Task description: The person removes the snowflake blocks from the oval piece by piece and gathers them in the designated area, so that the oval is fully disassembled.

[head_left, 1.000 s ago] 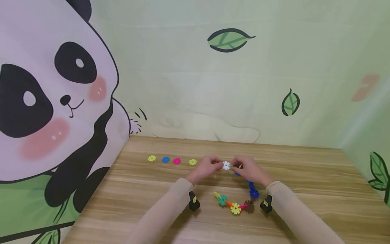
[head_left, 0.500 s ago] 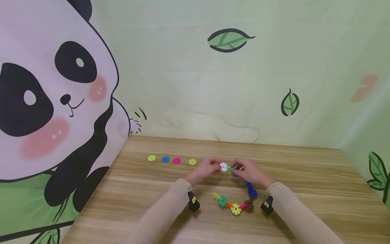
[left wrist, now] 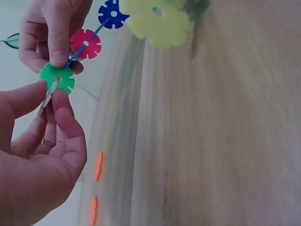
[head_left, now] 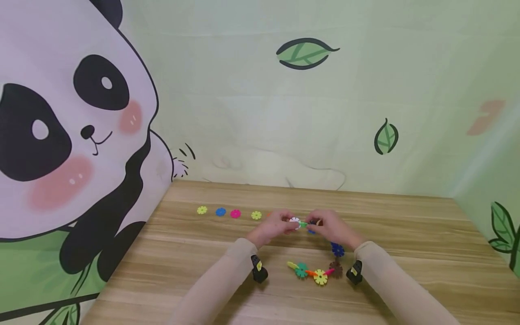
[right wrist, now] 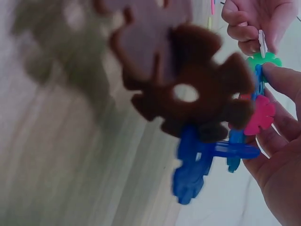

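My left hand [head_left: 276, 225] pinches a white notched snowflake disc [head_left: 294, 221] between thumb and fingers. In the left wrist view this white disc stands edge-on, meeting a green snowflake disc [left wrist: 66, 84] at its slot; how deep it sits I cannot tell. My right hand [head_left: 331, 227] pinches the green disc, thumb on its face. From the green disc runs a chain of linked discs: a pink one [left wrist: 92, 50], a dark blue one [left wrist: 118, 21], a brown one [right wrist: 216, 89], and a yellow one [head_left: 318, 280] near the loose end. My right hand hides part of the chain.
Left of my hands, loose discs lie in a row: yellow-green [head_left: 201, 210], blue [head_left: 220, 212], pink [head_left: 235, 214] and yellow [head_left: 256, 215]. An orange disc [head_left: 269, 215] is partly behind my left hand. The wooden table [head_left: 183, 253] meets a printed backdrop [head_left: 243, 113].
Both hands and the white disc have shifted slightly left, and my left thumb now covers more of the white disc. The chain's lower end has swung a little to the right.
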A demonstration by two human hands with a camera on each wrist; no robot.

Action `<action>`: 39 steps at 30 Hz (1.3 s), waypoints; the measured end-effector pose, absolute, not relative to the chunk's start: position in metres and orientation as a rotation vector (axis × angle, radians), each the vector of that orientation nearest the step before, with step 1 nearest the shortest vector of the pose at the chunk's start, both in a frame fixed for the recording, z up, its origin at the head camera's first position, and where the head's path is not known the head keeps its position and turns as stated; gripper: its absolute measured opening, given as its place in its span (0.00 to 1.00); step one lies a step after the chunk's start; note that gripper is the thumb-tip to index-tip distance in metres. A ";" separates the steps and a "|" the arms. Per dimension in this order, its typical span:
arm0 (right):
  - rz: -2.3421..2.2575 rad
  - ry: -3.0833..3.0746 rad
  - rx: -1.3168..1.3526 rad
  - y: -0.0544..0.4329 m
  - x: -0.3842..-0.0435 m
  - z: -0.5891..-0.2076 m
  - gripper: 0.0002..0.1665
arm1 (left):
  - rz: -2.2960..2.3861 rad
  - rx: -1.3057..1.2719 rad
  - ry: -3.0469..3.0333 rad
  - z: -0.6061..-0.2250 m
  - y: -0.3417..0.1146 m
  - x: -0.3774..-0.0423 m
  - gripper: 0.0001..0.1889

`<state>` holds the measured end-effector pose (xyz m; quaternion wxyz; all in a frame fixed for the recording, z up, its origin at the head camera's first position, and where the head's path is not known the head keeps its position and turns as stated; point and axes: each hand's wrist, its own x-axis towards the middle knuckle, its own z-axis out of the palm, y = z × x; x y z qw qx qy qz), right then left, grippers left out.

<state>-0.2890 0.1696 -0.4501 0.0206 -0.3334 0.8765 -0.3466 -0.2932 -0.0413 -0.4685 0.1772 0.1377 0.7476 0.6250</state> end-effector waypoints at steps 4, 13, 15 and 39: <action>-1.059 2.728 -1.049 0.168 -0.288 -0.448 0.03 | 1.826 0.319 2.011 -0.471 -0.042 -0.294 0.05; -1.035 2.754 -1.118 0.167 -0.287 -0.448 0.03 | 1.851 0.179 1.976 -0.471 -0.040 -0.294 0.05; -1.034 2.750 -1.130 0.166 -0.287 -0.449 0.03 | 1.844 0.161 1.989 -0.470 -0.040 -0.293 0.05; -0.992 2.755 -1.181 0.164 -0.290 -0.450 0.03 | 1.807 0.050 2.087 -0.464 -0.039 -0.293 0.08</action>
